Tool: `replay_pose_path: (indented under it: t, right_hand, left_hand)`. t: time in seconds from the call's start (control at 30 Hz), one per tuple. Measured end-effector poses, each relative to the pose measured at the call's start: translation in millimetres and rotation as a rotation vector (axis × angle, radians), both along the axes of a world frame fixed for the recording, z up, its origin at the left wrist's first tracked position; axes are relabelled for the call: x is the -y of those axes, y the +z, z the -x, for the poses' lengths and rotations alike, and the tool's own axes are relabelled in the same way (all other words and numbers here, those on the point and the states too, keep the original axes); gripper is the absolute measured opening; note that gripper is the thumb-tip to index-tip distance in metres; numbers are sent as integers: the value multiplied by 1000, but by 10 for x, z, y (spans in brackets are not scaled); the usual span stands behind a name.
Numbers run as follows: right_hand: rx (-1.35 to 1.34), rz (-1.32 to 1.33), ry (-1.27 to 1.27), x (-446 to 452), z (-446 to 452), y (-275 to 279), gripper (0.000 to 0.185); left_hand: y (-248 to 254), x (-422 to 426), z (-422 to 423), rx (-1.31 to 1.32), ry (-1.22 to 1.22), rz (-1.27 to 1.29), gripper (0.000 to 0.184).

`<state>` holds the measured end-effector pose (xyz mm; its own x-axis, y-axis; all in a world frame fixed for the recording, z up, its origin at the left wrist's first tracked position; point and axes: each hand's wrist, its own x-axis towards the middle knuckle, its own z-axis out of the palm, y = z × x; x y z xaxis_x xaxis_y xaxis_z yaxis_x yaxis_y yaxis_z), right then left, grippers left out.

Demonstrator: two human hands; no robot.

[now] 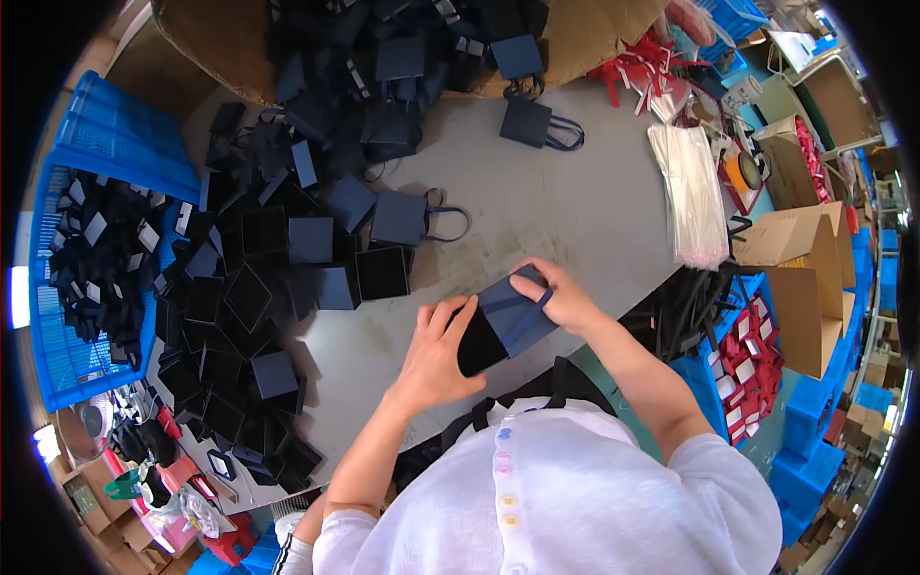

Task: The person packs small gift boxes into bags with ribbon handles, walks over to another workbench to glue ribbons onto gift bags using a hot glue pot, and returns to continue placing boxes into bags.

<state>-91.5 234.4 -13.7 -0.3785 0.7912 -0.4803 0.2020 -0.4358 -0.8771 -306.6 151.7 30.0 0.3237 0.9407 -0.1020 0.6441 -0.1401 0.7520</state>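
Note:
In front of my chest, my left hand [441, 355] has its fingers curled round a small black box [481, 343]. My right hand [563, 299] grips a navy gift bag [503, 304] with a ribbon handle [529, 324] lying across it, thumb on top. The box and the bag touch; whether the box sits partly inside the bag cannot be told. To the left of my hands are several loose dark boxes, among them an open black one [382, 274]. Another navy bag [399, 218] with its handle out lies just beyond them.
A big cardboard carton [216, 48] spills dark bags onto the grey table [594, 182]. At left stands a blue crate [120, 125] of dark pieces. Clear plastic sleeves [690, 196] lie at the right edge, above a blue crate of red boxes [746, 359]. One bag [525, 123] lies at the far side.

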Motion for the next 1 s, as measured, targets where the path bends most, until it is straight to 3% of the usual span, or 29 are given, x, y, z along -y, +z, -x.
replay_pose_path:
  t: [0.03, 0.13, 0.17, 0.23, 0.27, 0.3, 0.37, 0.43, 0.5, 0.53, 0.57, 0.63, 0.67, 0.73, 0.87, 0.9, 0.97, 1.0]
  right_hand:
    - [-27, -11, 28, 6, 46, -10, 26]
    - [147, -140, 61, 144, 391, -85, 31]
    - [66, -163, 85, 259, 565, -168, 31]
    - [84, -358, 139, 352, 821, -212, 30]
    - [54, -353, 232, 355, 893, -269, 33]
    - [-96, -269, 400, 324, 928, -197, 40]
    - [-322, -301, 919, 53, 943, -184, 66]
    - [-228, -462, 989, -592, 907, -189, 68]
    - [121, -534, 541, -1604, 870, -361, 49]
    - [369, -824, 239, -2099, 837, -336, 34]
    - [416, -784, 116, -2683, 756, -333, 32]
    - [541, -1125, -266, -3728, 614, -590, 34]
    - [648, -1160, -350, -4185, 497, -669, 38]
    - [938, -1105, -388, -4771, 319, -621, 52]
    - [1042, -902, -441, -5548, 133, -746, 74]
    - [1064, -826, -300, -5679, 125, -771, 77]
    - [1073, -841, -268, -5680, 245, -794, 81]
    - [1060, -852, -251, -5600, 299, -637, 81]
  left_hand:
    - [-50, 48, 15, -2, 4, -11, 91]
    - [-295, 67, 2, 628, 574, -197, 82]
    - [-396, 50, -56, 724, 611, -218, 71]
    - [-569, 134, -63, 503, 725, -134, 59]
    - [-584, 188, -25, 586, 847, -46, 50]
    - [-606, 312, 34, 671, 969, 52, 42]
    - [-616, 684, 261, 521, 1005, 142, 29]
    - [-657, 1208, 363, 304, 1043, 102, 18]
    - [-909, 1975, 441, 67, 1096, 111, 15]
    - [-983, 2413, 473, -85, 1141, 308, 16]
    - [-1078, 2954, 549, -238, 945, 664, 34]
    - [-1025, 2762, 648, -203, 935, 630, 32]
    - [-980, 2574, 701, -171, 910, 594, 31]
    - [-870, 2118, 826, -113, 853, 522, 29]
    - [-461, 1060, 1035, -18, 759, 404, 25]
    - [-362, 763, 1117, 3, 739, 380, 24]
    - [-115, 125, 1246, 50, 692, 327, 21]
    - [-60, -506, 1512, -34, 537, 42, 34]
